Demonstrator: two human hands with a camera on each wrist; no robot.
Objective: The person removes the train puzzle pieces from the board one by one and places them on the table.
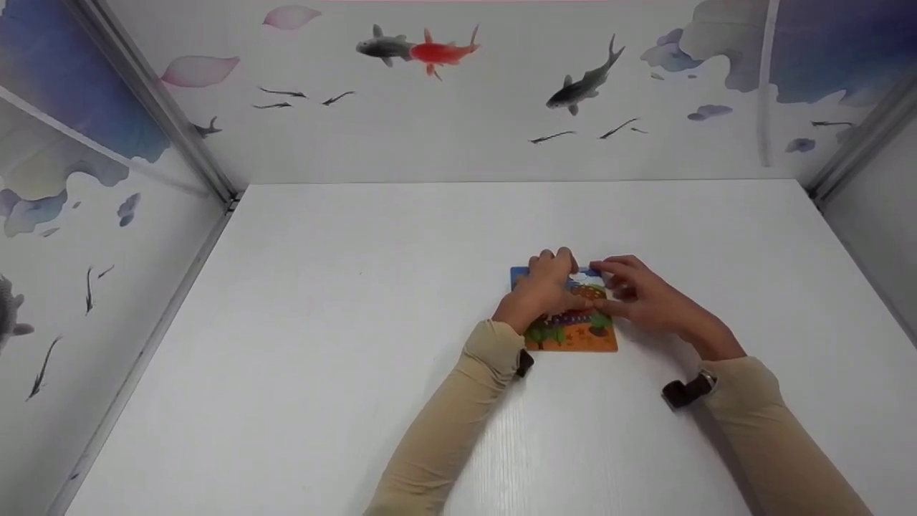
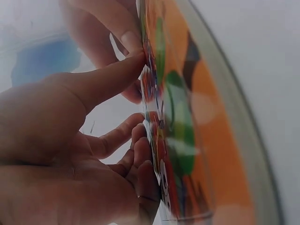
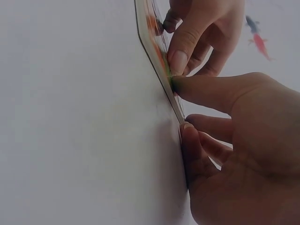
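Note:
A small, thin, colourful picture board (image 1: 573, 337), which looks like a jigsaw puzzle, lies flat on the white table. Its picture has a blue top, an orange bottom and green plants; the middle is partly hidden by the hands. My left hand (image 1: 548, 287) is over the board, thumb and fingertips touching its face. At the board's right side is my right hand (image 1: 648, 297). Its thumb (image 3: 201, 91) touches the face close to the left thumb, and its other fingers rest along the right edge. In the left wrist view, the board's printed face (image 2: 176, 122) shows side-on.
The white tabletop (image 1: 322, 344) spreads around the board. A back wall (image 1: 466, 129) and side walls with fish and petal prints enclose it. Each wrist wears a dark strap (image 1: 688, 393) by a beige sleeve (image 1: 444, 416).

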